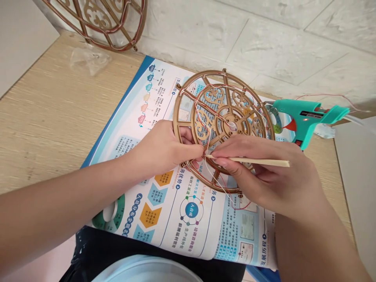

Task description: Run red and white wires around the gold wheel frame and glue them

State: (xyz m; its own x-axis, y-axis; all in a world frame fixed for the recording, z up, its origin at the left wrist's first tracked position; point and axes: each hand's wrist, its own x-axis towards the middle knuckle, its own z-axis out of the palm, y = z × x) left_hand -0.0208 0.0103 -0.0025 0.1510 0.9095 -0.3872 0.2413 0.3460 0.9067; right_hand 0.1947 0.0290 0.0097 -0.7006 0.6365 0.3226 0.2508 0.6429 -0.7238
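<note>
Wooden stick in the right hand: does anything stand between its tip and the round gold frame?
Little does. The tip of the wooden stick, held in the right hand, is already at the rim of the gold openwork frame, right beside the left hand. Only thin white and red wires cross that area.

A white wall runs across the view from about 11 o'clock round to 3 o'clock. It is covered in raised panels shaped like large bricks, with shallow grooves between them and a slightly rough, painted look. Below it, a desk top in pale wood grain fills the space from 9 to 11 o'clock and meets the wall along a slanting line. A plain white board stands at 10 o'clock, and another at 4 o'clock. A pinkish floor shows at 7 o'clock. The light is soft and even.
</note>
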